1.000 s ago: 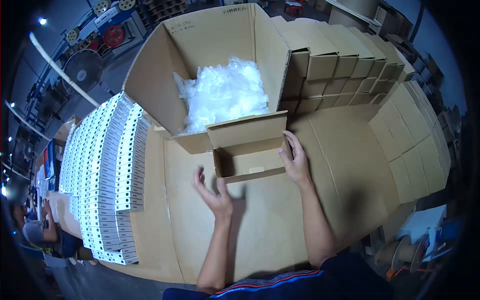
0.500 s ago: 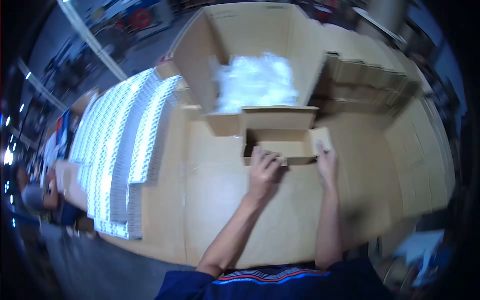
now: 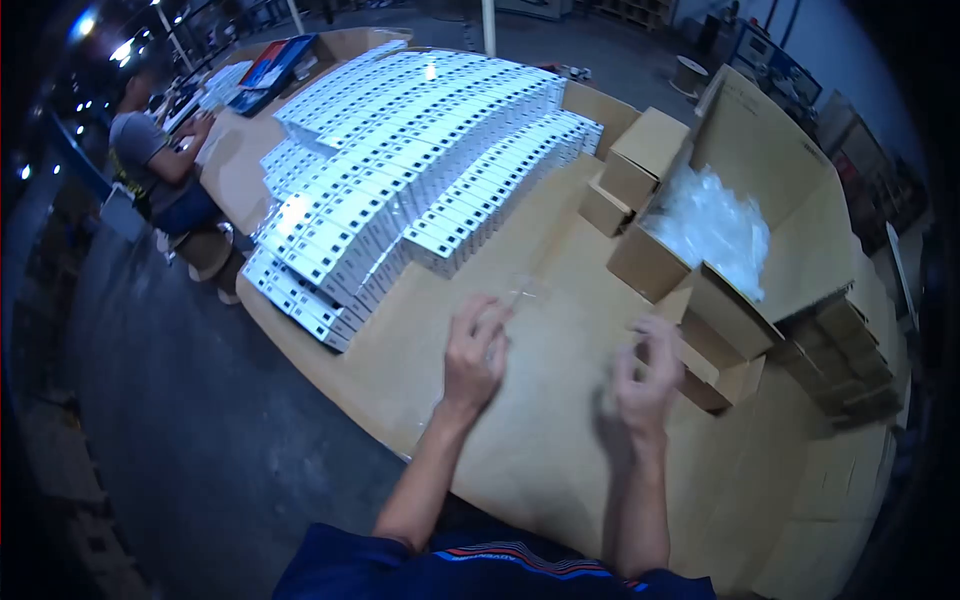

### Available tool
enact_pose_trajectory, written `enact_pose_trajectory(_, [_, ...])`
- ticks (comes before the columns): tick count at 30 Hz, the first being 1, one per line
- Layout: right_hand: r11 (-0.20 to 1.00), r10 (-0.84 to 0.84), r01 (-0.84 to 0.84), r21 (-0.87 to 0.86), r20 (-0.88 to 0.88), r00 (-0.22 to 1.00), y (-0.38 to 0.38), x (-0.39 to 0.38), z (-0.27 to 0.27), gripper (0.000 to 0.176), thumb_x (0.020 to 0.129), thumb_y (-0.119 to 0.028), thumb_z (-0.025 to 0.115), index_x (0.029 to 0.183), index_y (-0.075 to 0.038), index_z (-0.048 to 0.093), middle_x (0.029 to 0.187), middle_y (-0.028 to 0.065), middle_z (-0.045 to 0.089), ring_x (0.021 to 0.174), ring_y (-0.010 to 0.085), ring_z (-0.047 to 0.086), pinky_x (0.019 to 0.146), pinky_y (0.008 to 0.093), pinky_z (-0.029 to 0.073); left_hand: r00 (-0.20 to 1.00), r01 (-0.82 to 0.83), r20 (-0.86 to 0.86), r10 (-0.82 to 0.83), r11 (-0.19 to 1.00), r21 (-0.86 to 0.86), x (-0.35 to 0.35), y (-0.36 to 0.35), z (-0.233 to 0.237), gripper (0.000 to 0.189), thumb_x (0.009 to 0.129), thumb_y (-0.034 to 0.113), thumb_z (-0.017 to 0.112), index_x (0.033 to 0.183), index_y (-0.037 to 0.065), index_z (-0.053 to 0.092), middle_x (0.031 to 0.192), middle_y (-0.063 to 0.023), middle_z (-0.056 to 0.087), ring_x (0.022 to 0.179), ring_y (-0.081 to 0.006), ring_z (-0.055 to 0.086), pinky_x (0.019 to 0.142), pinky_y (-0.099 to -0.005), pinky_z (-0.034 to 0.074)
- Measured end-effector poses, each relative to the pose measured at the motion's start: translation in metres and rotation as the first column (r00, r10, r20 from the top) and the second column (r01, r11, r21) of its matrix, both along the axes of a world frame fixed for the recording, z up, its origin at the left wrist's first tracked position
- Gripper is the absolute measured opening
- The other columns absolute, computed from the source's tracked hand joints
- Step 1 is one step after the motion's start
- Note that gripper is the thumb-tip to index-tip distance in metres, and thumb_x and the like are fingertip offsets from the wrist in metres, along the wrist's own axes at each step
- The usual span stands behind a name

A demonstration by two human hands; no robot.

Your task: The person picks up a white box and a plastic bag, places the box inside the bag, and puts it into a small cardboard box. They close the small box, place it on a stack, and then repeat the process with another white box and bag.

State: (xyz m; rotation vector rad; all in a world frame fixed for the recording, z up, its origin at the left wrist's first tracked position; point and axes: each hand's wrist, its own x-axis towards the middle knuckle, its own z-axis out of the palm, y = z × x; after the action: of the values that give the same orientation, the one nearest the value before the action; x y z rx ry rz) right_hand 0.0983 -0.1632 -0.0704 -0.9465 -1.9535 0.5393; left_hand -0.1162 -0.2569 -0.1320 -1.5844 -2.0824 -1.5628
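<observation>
My left hand (image 3: 475, 355) is over the cardboard-covered table (image 3: 540, 430), its fingers loosely bent and apart with nothing in them. A little to the right, my right hand (image 3: 648, 380) hovers beside a small open carton (image 3: 715, 345); its fingers are curled but apart, slightly blurred, and I see nothing held. The carton lies with its flaps raised, and its inside shows bare brown cardboard. Nearest to my left hand are rows of slim white boxes (image 3: 400, 180) with dark square marks, stacked on the left part of the table.
A large carton (image 3: 790, 130) holds clear plastic bags (image 3: 710, 225) at the right. Smaller brown boxes (image 3: 645, 155) stand at its left side, and folded cardboard (image 3: 845, 350) is stacked at the right. Another person (image 3: 155, 150) sits at the far left near a blue tray (image 3: 272, 75).
Both my hands have let go of the small carton, the left moving towards the white boxes. My view has turned left, so the carton appears farther right.
</observation>
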Motion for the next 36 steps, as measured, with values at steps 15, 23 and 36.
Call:
enact_pose_trajectory(15, [0.878, 0.380, -0.478, -0.016, 0.630, 0.677, 0.051, -0.220, -0.055, 0.049, 0.103, -0.018, 0.052, 0.151, -0.013, 0.048, 0.165, 0.0100, 0.035, 0.151, 0.0426, 0.031, 0.114, 0.0697, 0.033, 0.934, -0.231, -0.300, 0.193, 0.968, -0.097, -0.122, -0.001, -0.024, 0.058, 0.084, -0.002, 0.069, 0.140, 0.011, 0.063, 0.121, -0.0118, 0.064, 0.122, -0.0325, 0.057, 0.105, -0.0465, 0.047])
enact_pose_trajectory(23, [0.884, 0.418, -0.455, -0.110, 0.622, 0.662, 0.052, -0.224, -0.053, 0.050, 0.104, -0.018, 0.050, 0.153, -0.013, 0.045, 0.167, 0.0176, 0.029, 0.153, 0.0447, 0.027, 0.115, 0.0706, 0.031, 0.909, -0.259, -0.343, 0.235, 0.966, -0.024, -0.121, -0.018, -0.031, 0.035, 0.075, -0.002, 0.078, 0.109, 0.008, 0.077, 0.106, -0.0073, 0.061, 0.113, -0.0301, 0.059, 0.097, -0.0440, 0.049])
enact_pose_trajectory(36, [0.371, 0.296, -0.723, -0.583, -0.664, 0.687, 0.000, -0.075, -0.035, 0.048, 0.106, -0.011, 0.061, 0.152, -0.004, 0.048, 0.128, 0.0052, 0.062, 0.101, 0.0066, 0.059, 0.089, 0.0243, 0.050, 0.972, 0.158, -0.202, -0.122, 0.972, 0.173, -0.001, -0.013, 0.001, 0.041, 0.070, -0.005, 0.083, 0.108, 0.011, 0.075, 0.116, -0.0123, 0.059, 0.120, -0.0430, 0.058, 0.096, -0.0497, 0.055])
